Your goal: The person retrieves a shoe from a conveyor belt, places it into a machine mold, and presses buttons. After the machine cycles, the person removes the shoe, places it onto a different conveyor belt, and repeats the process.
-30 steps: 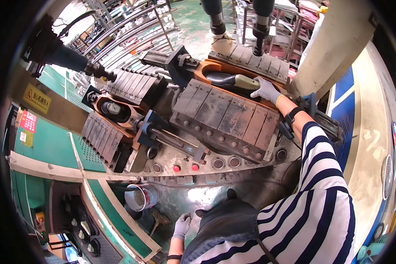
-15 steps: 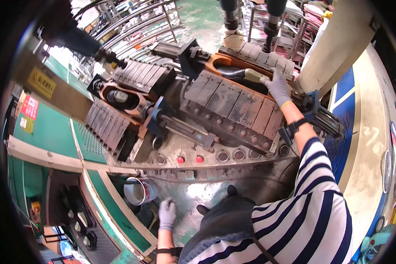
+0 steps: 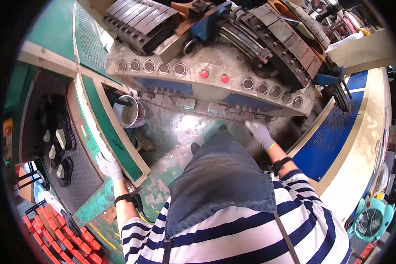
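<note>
My left hand (image 3: 109, 166), in a pale glove, is at the green and cream frame beside a dark, studded belt (image 3: 81, 182). Its fingers look stretched out, with nothing in them. Several black shoes with pale tops lie on that belt, the closest one (image 3: 65, 172) just left of my hand. Also gloved, my right hand (image 3: 259, 133) hangs below the front edge of the machine, right of my apron (image 3: 220, 176). It appears loosely open and holds nothing.
Ahead stands the machine's cream control panel (image 3: 211, 59), with two red buttons (image 3: 204, 74) and metal clamp blocks (image 3: 141, 20) above. A bucket (image 3: 130, 113) stands on the floor at left. Red slatted pieces (image 3: 61, 233) are at lower left, a green fan (image 3: 368, 221) at lower right.
My right hand has left the shoe in the machine's right clamp and come down beside my apron. My left hand has moved left to the frame by the belt. The view has turned left and downward.
</note>
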